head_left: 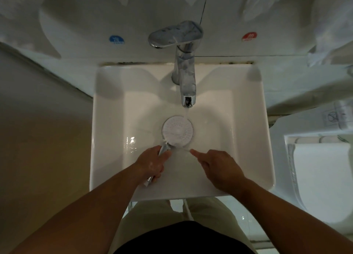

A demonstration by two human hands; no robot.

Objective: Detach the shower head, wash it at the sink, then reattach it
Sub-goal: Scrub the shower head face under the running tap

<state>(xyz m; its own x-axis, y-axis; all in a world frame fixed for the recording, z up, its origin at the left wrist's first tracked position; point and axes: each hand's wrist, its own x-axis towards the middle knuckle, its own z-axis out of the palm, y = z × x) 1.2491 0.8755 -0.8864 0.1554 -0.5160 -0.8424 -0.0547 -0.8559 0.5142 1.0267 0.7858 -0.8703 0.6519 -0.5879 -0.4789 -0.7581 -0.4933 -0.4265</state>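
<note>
The shower head [177,131] is held face up over the white sink [107,158], its round spray plate under a thin stream of water from the chrome tap [186,78]. My left hand [152,164] grips its chrome handle, whose end sticks out below my fist. My right hand [217,167] hovers just right of the handle with fingers curled and the index finger pointing toward the head's lower rim. It holds nothing.
The tap's lever [175,34] is turned to the left. Blue [116,39] and red [249,37] stickers mark the wall behind. A toilet [321,177] stands to the right, a beige wall to the left.
</note>
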